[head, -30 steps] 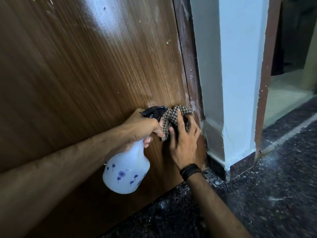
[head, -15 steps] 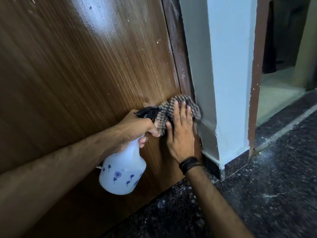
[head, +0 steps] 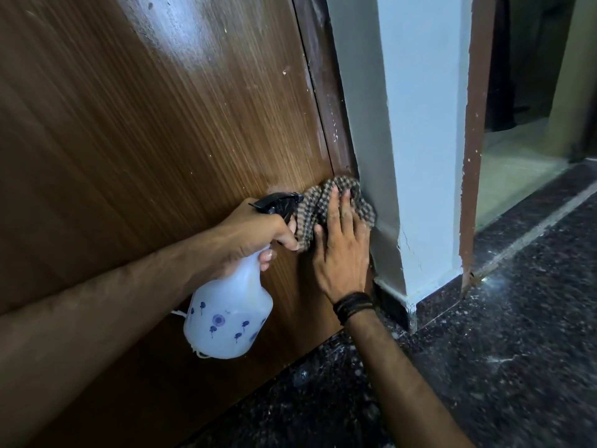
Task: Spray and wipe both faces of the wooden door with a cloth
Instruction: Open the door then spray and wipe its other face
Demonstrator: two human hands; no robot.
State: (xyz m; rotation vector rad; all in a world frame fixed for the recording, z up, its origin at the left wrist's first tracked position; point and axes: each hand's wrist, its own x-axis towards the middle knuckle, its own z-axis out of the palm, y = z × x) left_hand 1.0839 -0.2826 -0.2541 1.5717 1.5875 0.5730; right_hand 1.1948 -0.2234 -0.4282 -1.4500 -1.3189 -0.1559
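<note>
Low at the right edge of the wooden door [head: 145,140], the right hand [head: 342,253] presses the checked cloth [head: 310,208] flat with straight fingers while the left hand [head: 255,234] grips the spray bottle [head: 226,321], so this face is mid-wipe and the other face, unseen, presumably remains.

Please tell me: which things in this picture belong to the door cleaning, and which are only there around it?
Part of the job:
- brown wooden door
- checked brown cloth, pressed flat by the right hand
- white plastic spray bottle with blue flowers, gripped by the left hand

Only around:
- pale blue wall pillar
- dark speckled stone floor
- black braided wristband
</note>
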